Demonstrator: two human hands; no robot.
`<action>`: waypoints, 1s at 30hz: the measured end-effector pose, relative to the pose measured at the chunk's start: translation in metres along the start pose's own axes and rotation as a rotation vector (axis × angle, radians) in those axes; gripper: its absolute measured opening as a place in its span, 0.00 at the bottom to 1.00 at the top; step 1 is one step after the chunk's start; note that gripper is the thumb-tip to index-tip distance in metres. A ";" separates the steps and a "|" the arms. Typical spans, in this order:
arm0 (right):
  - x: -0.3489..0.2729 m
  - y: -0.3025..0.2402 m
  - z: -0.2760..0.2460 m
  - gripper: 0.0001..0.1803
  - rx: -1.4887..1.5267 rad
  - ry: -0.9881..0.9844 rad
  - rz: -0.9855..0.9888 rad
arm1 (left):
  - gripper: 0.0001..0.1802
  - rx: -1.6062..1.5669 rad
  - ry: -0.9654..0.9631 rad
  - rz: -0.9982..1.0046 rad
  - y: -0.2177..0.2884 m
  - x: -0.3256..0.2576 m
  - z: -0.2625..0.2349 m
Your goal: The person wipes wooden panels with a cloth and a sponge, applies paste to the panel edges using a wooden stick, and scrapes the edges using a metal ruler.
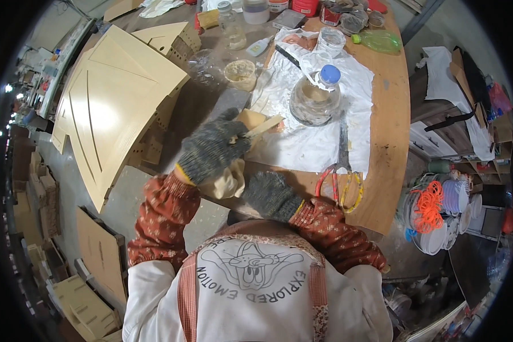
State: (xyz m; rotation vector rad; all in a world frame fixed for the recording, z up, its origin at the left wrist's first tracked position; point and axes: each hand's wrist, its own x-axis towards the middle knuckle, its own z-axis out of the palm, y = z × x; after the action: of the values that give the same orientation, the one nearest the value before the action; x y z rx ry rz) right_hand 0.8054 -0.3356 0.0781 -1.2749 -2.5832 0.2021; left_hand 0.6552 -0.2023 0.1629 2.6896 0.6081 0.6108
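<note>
Both my hands wear dark grey knitted gloves. My left hand (214, 147) is closed around a flat wooden stick (266, 125), whose tip points up and right over the white cloth. Beyond its fingers a small pale yellow block (251, 118) shows in part. Below it hangs a bunched cream cloth (227, 181). My right hand (271, 195) is lower, near the table edge, its curled fingers against the cloth's right side; the fingertips are partly hidden. A cut-down clear jar with a blue cap (315, 102) stands on the white cloth (356, 85).
Red-and-yellow-handled scissors (341, 171) lie by the table's right front edge. Left stands a large cream panel piece (119, 85). A putty-crusted tub (240, 75), a clear bottle (231, 28) and a green bottle (379, 41) are farther back. Buckets (453, 196) stand on the right.
</note>
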 end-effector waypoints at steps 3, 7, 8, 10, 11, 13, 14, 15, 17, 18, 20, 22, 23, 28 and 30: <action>-0.002 0.004 -0.017 0.07 0.032 -0.262 -0.017 | 0.17 -0.208 -0.050 -0.426 0.002 -0.001 0.016; -0.031 0.020 -0.076 0.19 0.322 -0.133 0.489 | 0.18 -0.341 0.021 -0.522 -0.018 -0.025 0.028; -0.045 0.023 -0.061 0.22 0.241 0.164 0.428 | 0.18 -0.386 0.053 -0.540 -0.015 -0.026 0.027; -0.034 0.032 -0.049 0.23 0.239 0.128 0.646 | 0.13 -0.381 0.091 -0.496 -0.012 -0.027 0.024; -0.020 0.035 -0.057 0.24 0.344 0.086 0.723 | 0.11 -0.443 0.056 -0.568 -0.007 -0.025 0.014; -0.005 0.033 -0.056 0.24 0.449 0.051 0.812 | 0.07 -0.454 0.025 -0.575 -0.013 -0.028 0.006; 0.000 0.032 -0.045 0.24 0.432 0.053 0.775 | 0.07 -0.528 -0.019 -0.770 -0.007 -0.028 -0.005; 0.006 0.029 -0.040 0.25 0.416 0.054 0.732 | 0.10 -0.538 0.071 -0.793 -0.002 -0.036 -0.013; 0.015 0.022 -0.042 0.24 0.482 0.022 0.735 | 0.17 -0.596 0.186 -0.899 -0.005 -0.050 -0.028; 0.017 0.019 -0.042 0.24 0.542 -0.014 0.739 | 0.15 -0.719 0.254 -0.914 -0.007 -0.054 -0.035; 0.020 0.013 -0.034 0.24 0.545 0.081 0.705 | 0.09 -0.673 0.277 -0.907 -0.012 -0.057 -0.046; 0.024 0.013 -0.033 0.23 0.509 -0.073 0.690 | 0.09 -0.580 0.295 -0.819 -0.010 -0.053 -0.040; 0.024 0.010 -0.032 0.22 0.441 -0.088 0.677 | 0.08 -0.484 0.338 -0.681 -0.004 -0.047 -0.032; 0.017 0.014 -0.050 0.23 0.628 -0.141 0.868 | 0.10 -0.590 -0.006 -0.570 -0.016 0.002 0.000; -0.016 0.020 -0.010 0.24 0.523 0.038 0.954 | 0.09 -0.124 0.000 -0.316 -0.014 0.009 0.014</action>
State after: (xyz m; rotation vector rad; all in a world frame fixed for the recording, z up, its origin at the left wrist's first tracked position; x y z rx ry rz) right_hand 0.8331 -0.3360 0.0806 -2.0863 -1.5099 0.9212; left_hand 0.6647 -0.1887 0.1487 2.4094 0.9385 0.5414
